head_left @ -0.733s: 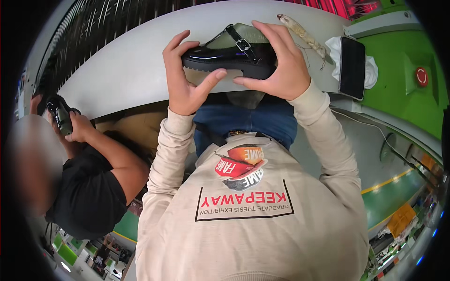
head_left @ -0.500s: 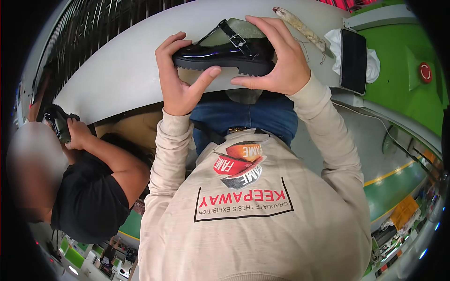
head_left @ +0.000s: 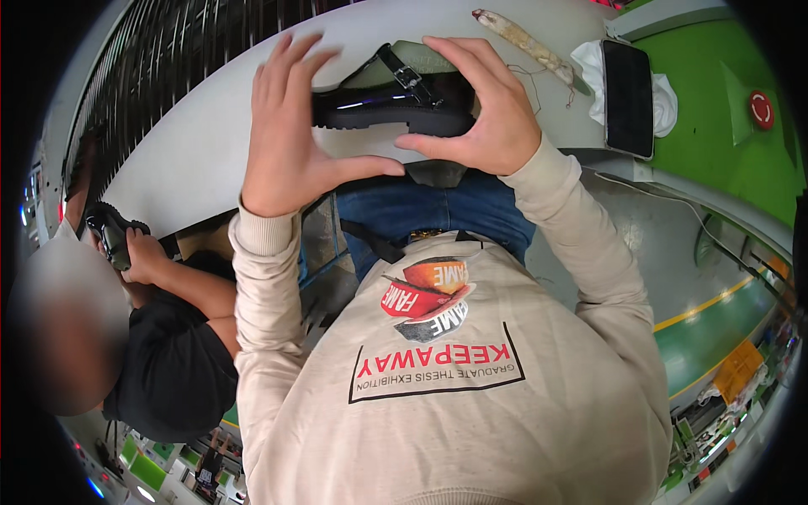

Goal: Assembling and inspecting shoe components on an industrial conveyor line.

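A glossy black shoe (head_left: 387, 105) with a strap and metal buckle is held sideways above the pale grey table (head_left: 194, 160). My right hand (head_left: 488, 114) is shut around its heel end, fingers over the top and thumb under the sole. My left hand (head_left: 286, 135) is at the toe end with its fingers spread wide and upright. Its palm faces the toe and its thumb stretches out below the sole. Whether the palm touches the toe is hidden.
A black phone (head_left: 627, 97) lies on a white cloth (head_left: 665, 105) at the table's right end, beside a long pale wrapped object (head_left: 522, 42). A red button (head_left: 760, 109) sits on a green surface. At left, another person's hand (head_left: 147, 257) holds a black shoe (head_left: 109, 231).
My left hand has let go of the shoe's toe end and spread its fingers. The right hand keeps its grip on the heel. The shoe sits slightly further from my body.
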`<state>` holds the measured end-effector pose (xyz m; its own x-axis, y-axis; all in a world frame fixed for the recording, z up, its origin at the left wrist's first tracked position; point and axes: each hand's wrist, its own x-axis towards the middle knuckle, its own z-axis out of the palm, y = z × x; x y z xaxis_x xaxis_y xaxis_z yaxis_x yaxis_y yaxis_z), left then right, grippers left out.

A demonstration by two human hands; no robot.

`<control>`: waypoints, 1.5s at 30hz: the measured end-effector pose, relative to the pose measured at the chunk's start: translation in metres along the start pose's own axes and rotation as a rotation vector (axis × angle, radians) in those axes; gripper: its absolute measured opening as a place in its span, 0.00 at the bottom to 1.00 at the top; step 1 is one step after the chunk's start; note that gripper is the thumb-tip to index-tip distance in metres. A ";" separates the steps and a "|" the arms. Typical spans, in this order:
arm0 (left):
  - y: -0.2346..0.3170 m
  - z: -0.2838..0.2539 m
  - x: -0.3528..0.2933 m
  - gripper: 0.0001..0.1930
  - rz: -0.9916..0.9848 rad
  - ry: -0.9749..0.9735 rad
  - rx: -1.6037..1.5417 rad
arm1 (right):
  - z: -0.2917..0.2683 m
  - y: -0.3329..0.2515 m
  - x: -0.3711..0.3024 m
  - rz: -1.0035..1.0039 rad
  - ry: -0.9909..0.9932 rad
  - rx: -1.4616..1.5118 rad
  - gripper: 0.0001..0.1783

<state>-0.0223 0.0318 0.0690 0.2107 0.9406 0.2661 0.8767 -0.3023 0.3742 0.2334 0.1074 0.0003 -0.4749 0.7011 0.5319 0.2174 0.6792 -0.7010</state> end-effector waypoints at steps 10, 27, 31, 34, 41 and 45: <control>0.026 0.035 0.035 0.61 0.330 -0.246 -0.012 | -0.080 0.060 0.027 0.190 -0.192 -0.331 0.38; 0.035 0.035 0.032 0.50 0.315 -0.168 0.064 | -0.026 -0.044 0.050 0.554 0.275 1.706 0.24; 0.035 0.033 0.032 0.48 0.294 -0.191 0.038 | -0.009 -0.038 0.048 0.586 0.350 1.655 0.32; 0.035 0.031 0.033 0.47 0.281 -0.208 0.025 | -0.004 -0.037 0.048 0.575 0.376 1.643 0.33; 0.034 0.033 0.031 0.49 0.254 -0.161 -0.011 | -0.005 -0.046 0.049 0.663 0.333 1.649 0.34; 0.033 0.037 0.031 0.46 0.220 -0.180 -0.058 | 0.003 -0.052 0.052 0.621 0.382 1.568 0.34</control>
<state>0.0295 0.0561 0.0567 0.4708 0.8622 0.1869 0.7763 -0.5055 0.3767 0.1945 0.1077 0.0633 -0.3851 0.9207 -0.0639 -0.8057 -0.3691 -0.4633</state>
